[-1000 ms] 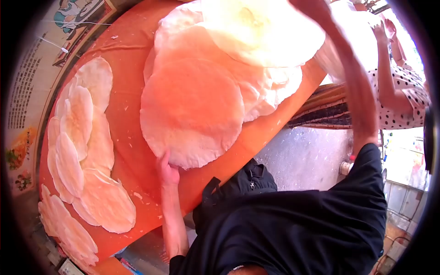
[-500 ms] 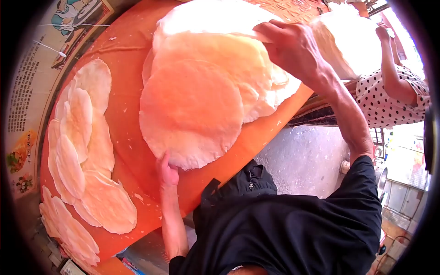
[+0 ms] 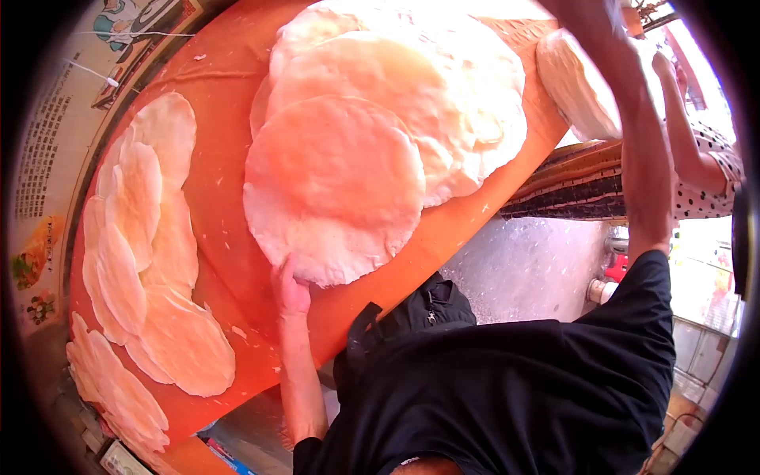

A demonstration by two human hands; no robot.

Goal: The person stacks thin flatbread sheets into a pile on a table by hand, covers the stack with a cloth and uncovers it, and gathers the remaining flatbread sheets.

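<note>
My left hand (image 3: 293,293) is at the near left edge of a pale, round flatbread (image 3: 336,174), closed on its rim with a finger or thumb on top. This round lies uppermost on a pile of overlapping flatbreads (image 3: 483,119). My right hand (image 3: 595,28) reaches away at the top right, past the pile. It is blurred and its fingers are cut off by the frame's top edge, so whatever it holds is hidden. A thick, pale bundle (image 3: 578,87) that looks like stacked flatbreads lies just left of my right forearm.
More thin flatbreads (image 3: 138,229) overlap in a row along the left side of the orange-covered table (image 3: 237,317). Another small group (image 3: 119,388) lies at its near left edge. A person in a polka-dot top (image 3: 716,170) stands at the right. A printed poster (image 3: 47,158) borders the left.
My right hand has left the far side of the pile and swung up and right, away from it. My left hand stays at the same rim.
</note>
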